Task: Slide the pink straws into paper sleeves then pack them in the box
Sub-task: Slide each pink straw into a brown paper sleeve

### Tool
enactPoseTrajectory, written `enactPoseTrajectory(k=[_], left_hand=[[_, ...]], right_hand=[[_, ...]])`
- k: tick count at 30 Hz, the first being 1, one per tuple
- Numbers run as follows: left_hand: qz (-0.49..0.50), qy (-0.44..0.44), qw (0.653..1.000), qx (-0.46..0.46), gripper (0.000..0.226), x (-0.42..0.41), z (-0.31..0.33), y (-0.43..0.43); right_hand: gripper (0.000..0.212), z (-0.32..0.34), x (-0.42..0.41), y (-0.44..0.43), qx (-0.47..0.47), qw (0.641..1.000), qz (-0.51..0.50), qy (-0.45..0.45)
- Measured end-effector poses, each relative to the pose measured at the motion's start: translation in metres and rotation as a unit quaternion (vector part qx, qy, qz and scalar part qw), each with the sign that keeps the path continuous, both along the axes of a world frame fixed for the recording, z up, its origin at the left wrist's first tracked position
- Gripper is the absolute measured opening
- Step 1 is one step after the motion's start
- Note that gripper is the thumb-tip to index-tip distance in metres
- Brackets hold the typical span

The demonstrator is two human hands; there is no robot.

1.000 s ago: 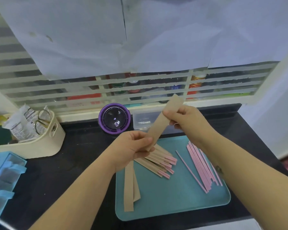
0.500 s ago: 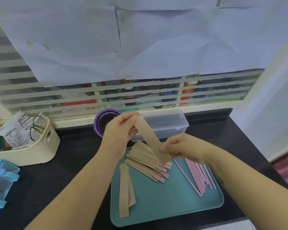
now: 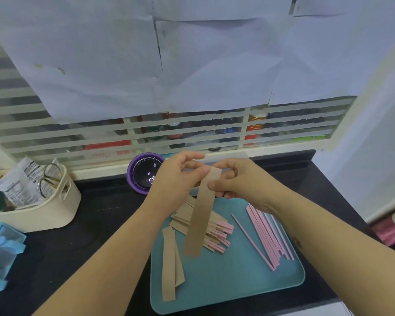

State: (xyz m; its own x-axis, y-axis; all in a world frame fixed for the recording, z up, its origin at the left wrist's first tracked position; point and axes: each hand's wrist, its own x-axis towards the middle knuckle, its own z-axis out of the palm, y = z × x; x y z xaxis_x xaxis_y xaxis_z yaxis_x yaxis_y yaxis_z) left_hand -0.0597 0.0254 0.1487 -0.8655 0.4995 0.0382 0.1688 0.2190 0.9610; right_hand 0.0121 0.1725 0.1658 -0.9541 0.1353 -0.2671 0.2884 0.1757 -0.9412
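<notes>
Sleeve point(image 3: 200, 215) between left hand point(image 3: 177, 180), right hand point(image 3: 241, 182); seemingly empty

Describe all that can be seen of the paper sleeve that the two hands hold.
The paper sleeve is a long, flat, plain brown strip, kraft paper by its look. It hangs down, slightly tilted, above the teal tray and in front of the pile of sleeved straws. The left hand and the right hand pinch its upper end; its lower end hangs free.

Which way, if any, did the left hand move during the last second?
Yes. The left hand moved from over the tray toward the back. It is now level with the round purple gadget and pinches the paper sleeve near its top.
</notes>
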Motion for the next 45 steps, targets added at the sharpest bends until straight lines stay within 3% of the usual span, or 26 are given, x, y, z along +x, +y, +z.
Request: enactPoseTrajectory(k=[4, 8, 17, 21, 27, 32, 38, 43, 45], left_hand=[[-0.025, -0.001, 0.997, -0.076, 0.036, 0.010, -0.009, -0.002], [-0.062, 0.019, 0.991, -0.115, 0.022, 0.012, -0.012, -0.004], [-0.202, 0.003, 0.954, -0.223, 0.015, -0.010, 0.003, -0.019], [-0.221, 0.023, 0.944, -0.242, 0.005, -0.009, 0.004, -0.014], [-0.239, -0.007, 0.941, -0.241, 0.009, -0.010, 0.007, -0.016], [-0.221, 0.006, 0.934, -0.281, 0.009, -0.008, 0.003, -0.014], [-0.105, 0.212, 0.912, -0.336, 0.026, 0.018, -0.008, 0.002], [-0.106, 0.128, 0.951, -0.262, 0.011, 0.014, -0.017, 0.002], [-0.100, 0.118, 0.955, -0.253, 0.008, 0.013, -0.020, -0.001]], right_hand=[[0.026, -0.006, 0.005, 0.002, -0.034, 0.998, -0.047, 0.009], [0.022, -0.010, 0.007, 0.009, -0.033, 0.999, -0.042, -0.009], [0.011, 0.004, 0.010, 0.018, 0.101, 0.992, 0.068, -0.044], [0.005, 0.005, 0.007, 0.016, 0.150, 0.984, 0.092, -0.028], [0.001, 0.006, 0.006, 0.017, 0.201, 0.973, 0.115, -0.015], [0.002, 0.000, 0.007, 0.013, 0.243, 0.964, 0.106, 0.001], [0.005, -0.012, 0.008, 0.018, 0.223, 0.974, 0.048, 0.005], [0.007, -0.026, 0.011, 0.031, 0.140, 0.989, 0.049, -0.005], [0.011, -0.042, 0.012, 0.042, 0.147, 0.988, 0.037, -0.025]])
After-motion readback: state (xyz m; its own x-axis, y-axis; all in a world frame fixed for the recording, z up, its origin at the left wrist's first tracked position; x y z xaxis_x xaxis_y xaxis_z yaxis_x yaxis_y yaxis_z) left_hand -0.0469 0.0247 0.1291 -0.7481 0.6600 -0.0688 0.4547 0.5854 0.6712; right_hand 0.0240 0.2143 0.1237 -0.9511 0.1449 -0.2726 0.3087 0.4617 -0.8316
